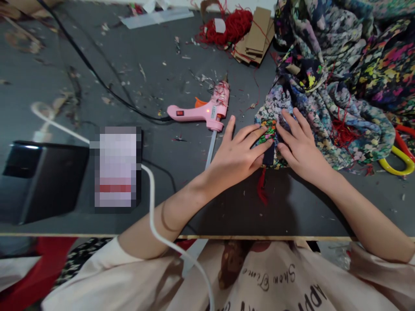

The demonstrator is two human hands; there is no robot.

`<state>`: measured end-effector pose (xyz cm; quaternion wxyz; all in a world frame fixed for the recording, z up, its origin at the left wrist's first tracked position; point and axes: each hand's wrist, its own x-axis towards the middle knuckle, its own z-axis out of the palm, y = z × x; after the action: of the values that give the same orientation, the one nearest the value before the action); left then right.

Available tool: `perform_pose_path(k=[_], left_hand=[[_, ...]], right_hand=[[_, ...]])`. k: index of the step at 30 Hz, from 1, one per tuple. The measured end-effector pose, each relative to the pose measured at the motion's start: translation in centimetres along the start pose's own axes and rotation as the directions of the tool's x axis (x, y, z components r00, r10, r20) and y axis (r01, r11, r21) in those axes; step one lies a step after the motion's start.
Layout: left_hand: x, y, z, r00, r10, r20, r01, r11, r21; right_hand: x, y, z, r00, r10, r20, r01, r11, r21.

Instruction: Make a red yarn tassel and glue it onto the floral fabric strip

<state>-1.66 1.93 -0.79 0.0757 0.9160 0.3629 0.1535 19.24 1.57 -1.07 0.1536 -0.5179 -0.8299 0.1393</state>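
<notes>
A small floral cloth piece (267, 134) with a dark navy lower part lies at the near left edge of a crumpled floral fabric (327, 101). My left hand (240, 151) rests over its left side, fingers laid flat and apart, the tips touching it. My right hand (301, 149) lies palm down on the floral fabric, fingers spread, its tips at the right side of the small piece. Below the piece, a red tassel (262, 188) hangs out onto the table. Just left of my left hand is a pink glue gun (197, 112) with a clear glue stick (211, 149) in its back.
Red yarn (231, 28) and cardboard pieces (256, 36) lie at the back. Yellow and red scissors handles (398, 162) show at right. A blurred-out phone-like object (116, 166), a black box-shaped device (48, 181) and a white cable (151, 203) are at left. Scraps litter the grey table (155, 56).
</notes>
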Motion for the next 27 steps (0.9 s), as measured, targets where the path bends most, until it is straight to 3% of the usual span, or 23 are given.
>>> perform_pose_path(k=[7,19,27], left_hand=[[0.0,0.0,-0.1,1.000,-0.016,0.015,0.016,0.999,-0.030],[0.0,0.1,-0.2,1.000,-0.021,-0.003,0.021,1.000,-0.013],[0.0,0.1,-0.1,1.000,-0.019,-0.004,0.019,1.000,-0.009]], right_hand=[[-0.3,-0.2,-0.4,1.000,-0.007,0.027,0.006,1.000,0.010],[-0.5,2.0,-0.6,0.994,0.017,0.108,-0.004,0.993,-0.121],[-0.6,1.2,-0.9,0.992,-0.059,0.112,0.074,0.989,-0.132]])
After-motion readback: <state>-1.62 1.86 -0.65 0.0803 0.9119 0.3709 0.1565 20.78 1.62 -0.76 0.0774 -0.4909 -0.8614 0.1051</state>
